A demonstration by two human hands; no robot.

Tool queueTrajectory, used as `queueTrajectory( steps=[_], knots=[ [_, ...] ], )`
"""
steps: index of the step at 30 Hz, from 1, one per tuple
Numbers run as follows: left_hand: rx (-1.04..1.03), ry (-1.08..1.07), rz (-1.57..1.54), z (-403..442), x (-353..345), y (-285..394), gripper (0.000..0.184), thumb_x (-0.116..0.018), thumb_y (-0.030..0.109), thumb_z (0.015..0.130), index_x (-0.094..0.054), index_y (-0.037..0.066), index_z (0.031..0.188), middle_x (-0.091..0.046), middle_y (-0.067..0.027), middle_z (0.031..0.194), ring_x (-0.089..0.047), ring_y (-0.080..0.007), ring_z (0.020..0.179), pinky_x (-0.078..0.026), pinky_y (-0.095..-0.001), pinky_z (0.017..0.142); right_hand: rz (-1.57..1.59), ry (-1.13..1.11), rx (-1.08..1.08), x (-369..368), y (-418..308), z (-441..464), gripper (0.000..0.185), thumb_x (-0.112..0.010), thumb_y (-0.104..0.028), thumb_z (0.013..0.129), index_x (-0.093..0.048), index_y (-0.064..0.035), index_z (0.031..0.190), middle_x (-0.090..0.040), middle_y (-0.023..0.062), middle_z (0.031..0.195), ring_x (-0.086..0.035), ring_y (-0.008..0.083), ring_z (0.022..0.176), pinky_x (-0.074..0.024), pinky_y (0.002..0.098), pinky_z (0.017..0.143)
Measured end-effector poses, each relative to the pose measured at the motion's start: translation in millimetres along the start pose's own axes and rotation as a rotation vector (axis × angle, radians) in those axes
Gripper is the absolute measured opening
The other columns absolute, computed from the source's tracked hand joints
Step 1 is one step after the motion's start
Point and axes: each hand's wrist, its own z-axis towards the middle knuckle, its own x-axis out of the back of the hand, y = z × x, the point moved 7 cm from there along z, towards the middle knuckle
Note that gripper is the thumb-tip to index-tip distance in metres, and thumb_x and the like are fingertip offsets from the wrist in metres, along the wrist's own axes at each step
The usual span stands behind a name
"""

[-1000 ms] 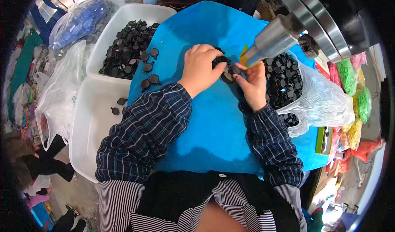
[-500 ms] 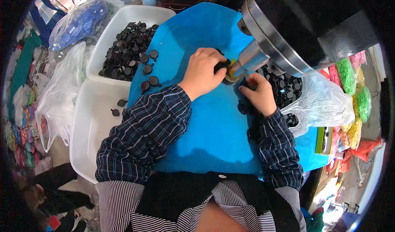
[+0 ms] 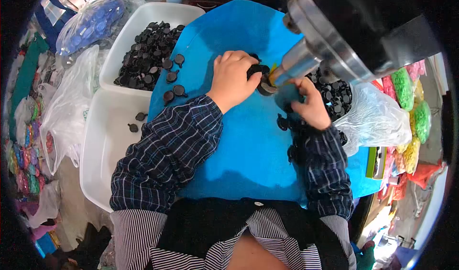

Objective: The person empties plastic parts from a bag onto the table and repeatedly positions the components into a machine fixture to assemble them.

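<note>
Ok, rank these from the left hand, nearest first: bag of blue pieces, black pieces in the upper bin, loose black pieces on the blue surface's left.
1. Loose black pieces: on the blue surface, left of the hand.
2. Black pieces in the upper bin: farther left.
3. Bag of blue pieces: far left.

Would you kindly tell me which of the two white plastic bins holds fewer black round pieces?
The white plastic bin nearer the wearer: just two black round pieces lie in it, while the farther bin holds a large heap.

Bright light covers the cloth; shadows lie beyond the left hand; the right hand blurs slightly; outer edges curve.
</note>
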Motion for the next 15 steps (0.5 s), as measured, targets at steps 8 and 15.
queueTrajectory(
  steps=[8,15],
  knots=[
    [-0.033,-0.034,-0.082,0.3,1.7,3.2,0.025,-0.069,0.020,0.076,-0.068,0.006,0.098,-0.062,-0.0078,0.106,-0.053,-0.0297,0.108,-0.039,-0.0449,0.093,0.044,-0.214,-0.320,-9.5,9.3,-11.8,0.042,-0.067,0.006,0.070,-0.056,-0.0004,0.110,-0.061,0.0063,0.098,-0.058,0.0141,0.094,-0.0472,0.0275,0.082],
    [-0.148,-0.075,-0.151,-0.1,-1.5,16.9,0.025,-0.069,0.019,0.076,-0.068,0.006,0.097,-0.062,-0.0076,0.103,-0.053,-0.0299,0.107,-0.039,-0.0439,0.093,-0.012,-0.103,-0.215,-14.4,-6.9,-7.5,0.025,-0.067,0.006,0.076,-0.058,-0.0013,0.098,-0.062,0.0039,0.097,-0.059,0.0113,0.088,-0.0475,0.0243,0.078]
  ],
)
